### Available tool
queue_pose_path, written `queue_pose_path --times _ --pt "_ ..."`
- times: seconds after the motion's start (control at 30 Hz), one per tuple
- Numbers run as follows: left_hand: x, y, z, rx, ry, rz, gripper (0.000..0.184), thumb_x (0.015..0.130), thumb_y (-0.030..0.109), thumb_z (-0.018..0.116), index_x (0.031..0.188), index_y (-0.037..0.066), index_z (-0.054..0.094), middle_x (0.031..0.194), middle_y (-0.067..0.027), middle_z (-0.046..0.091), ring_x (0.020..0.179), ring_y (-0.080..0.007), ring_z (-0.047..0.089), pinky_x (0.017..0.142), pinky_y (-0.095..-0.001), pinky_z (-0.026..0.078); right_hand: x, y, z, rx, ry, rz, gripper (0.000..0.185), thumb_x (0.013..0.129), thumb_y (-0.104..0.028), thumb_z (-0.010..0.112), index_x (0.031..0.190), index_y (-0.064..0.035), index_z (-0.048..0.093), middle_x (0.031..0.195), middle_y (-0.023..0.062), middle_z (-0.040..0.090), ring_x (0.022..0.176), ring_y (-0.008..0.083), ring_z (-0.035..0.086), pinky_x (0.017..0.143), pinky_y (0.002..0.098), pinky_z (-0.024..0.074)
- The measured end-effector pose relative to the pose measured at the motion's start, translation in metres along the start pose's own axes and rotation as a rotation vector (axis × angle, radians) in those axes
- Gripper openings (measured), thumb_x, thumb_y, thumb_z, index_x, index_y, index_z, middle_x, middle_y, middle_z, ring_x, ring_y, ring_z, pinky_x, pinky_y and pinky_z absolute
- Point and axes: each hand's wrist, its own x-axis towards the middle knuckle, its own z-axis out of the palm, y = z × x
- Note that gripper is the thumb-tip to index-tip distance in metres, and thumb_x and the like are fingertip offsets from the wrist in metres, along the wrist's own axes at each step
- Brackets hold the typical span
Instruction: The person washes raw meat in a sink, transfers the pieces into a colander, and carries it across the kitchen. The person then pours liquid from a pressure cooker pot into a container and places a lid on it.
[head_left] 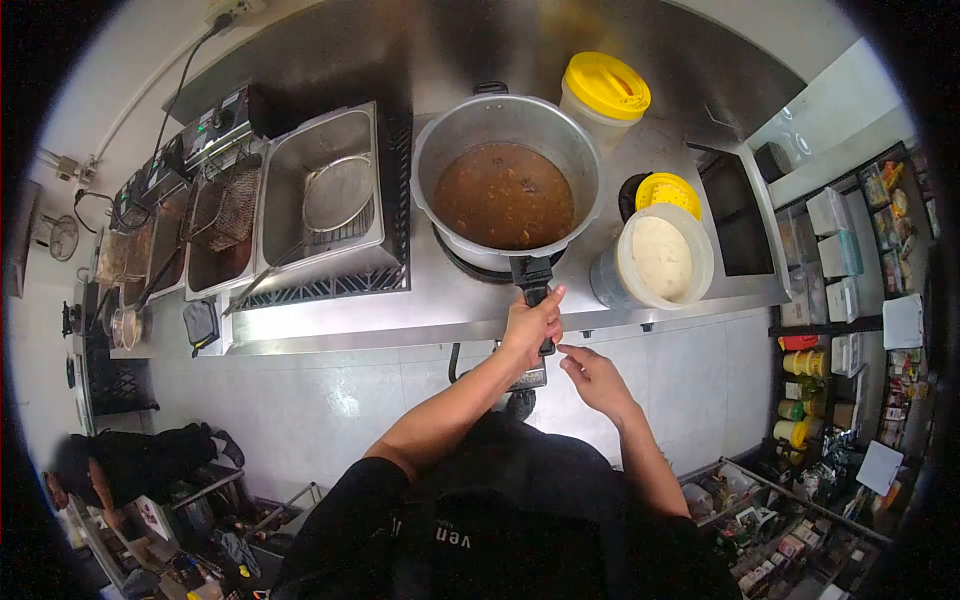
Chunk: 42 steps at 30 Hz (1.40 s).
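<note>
A large metal pot (592,190), apparently a pressure cooker without its lid, stands on a burner (462,262) and holds brown liquid with bits in it. Its black handle (533,275) points toward me. My left hand (530,328) is wrapped around that handle. Just to the right of the handle's end is my right hand (597,380), its fingers partly spread and holding nothing. Right of the pot stands a clear plastic tub (618,270) with pale, whitish contents. A yellow perforated lid (668,190) lies behind the tub.
Left of the pot is a metal basin (368,225) with a round strainer (338,195), then fryers with a wire basket (222,205). A yellow-lidded container (605,90) stands behind right. Shelves (840,325) line the right side. Another person (140,470) is at lower left.
</note>
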Motion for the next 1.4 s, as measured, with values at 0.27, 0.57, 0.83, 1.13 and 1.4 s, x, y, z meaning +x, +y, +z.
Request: queue_pose_path --times 0.27,0.57,0.83,1.13,1.4 --pt "0.005 -0.005 -0.005 -0.004 -0.007 0.016 0.029 0.083 0.022 0.069 0.083 0.012 0.041 0.054 0.0043 0.037 0.041 -0.0078 0.035 0.036 -0.0260 0.032 -0.002 -0.004 0.000 -0.027 -0.035 0.021 0.030 0.090 -0.018 0.052 0.115 -0.0032 0.057 0.095 0.0209 0.061 0.084 0.0348 0.061 0.076 0.0396 0.0468" --pt "0.014 -0.015 -0.014 0.021 0.021 0.032 0.029 0.083 0.019 0.069 0.083 0.012 0.041 0.052 0.0037 0.038 0.038 -0.0071 0.034 0.034 -0.0258 0.031 -0.007 0.002 -0.003 -0.032 -0.037 0.031 0.031 0.090 -0.018 0.051 0.117 -0.0047 0.056 0.098 0.0213 0.061 0.088 0.0342 0.061 0.079 0.0395 0.0469" --pt "0.028 -0.035 -0.043 0.127 0.024 0.018 0.023 0.086 0.021 0.064 0.088 0.012 0.043 0.054 0.0044 0.037 0.040 -0.0075 0.033 0.036 -0.0262 0.032 -0.010 0.011 0.002 -0.023 -0.034 0.050 0.031 0.091 -0.020 0.051 0.118 -0.0061 0.056 0.099 0.0209 0.062 0.089 0.0338 0.061 0.079 0.0389 0.0475" --pt "0.034 -0.041 -0.061 0.128 -0.023 -0.018 0.027 0.085 0.023 0.067 0.085 0.011 0.043 0.053 0.0037 0.039 0.039 -0.0066 0.035 0.036 -0.0253 0.035 -0.008 0.022 0.004 0.002 -0.035 0.093 0.032 0.090 -0.019 0.053 0.118 -0.0060 0.056 0.095 0.0192 0.063 0.081 0.0325 0.061 0.075 0.0372 0.0487" --pt "0.033 -0.039 -0.062 0.146 -0.011 -0.056 0.027 0.085 0.025 0.067 0.087 0.011 0.044 0.054 0.0037 0.040 0.040 -0.0067 0.035 0.037 -0.0253 0.033 0.013 0.046 -0.026 0.301 0.124 0.249 0.051 0.092 -0.033 0.054 0.128 0.0017 0.044 0.084 0.0112 0.064 0.070 0.0147 0.058 0.068 0.0273 0.0476"
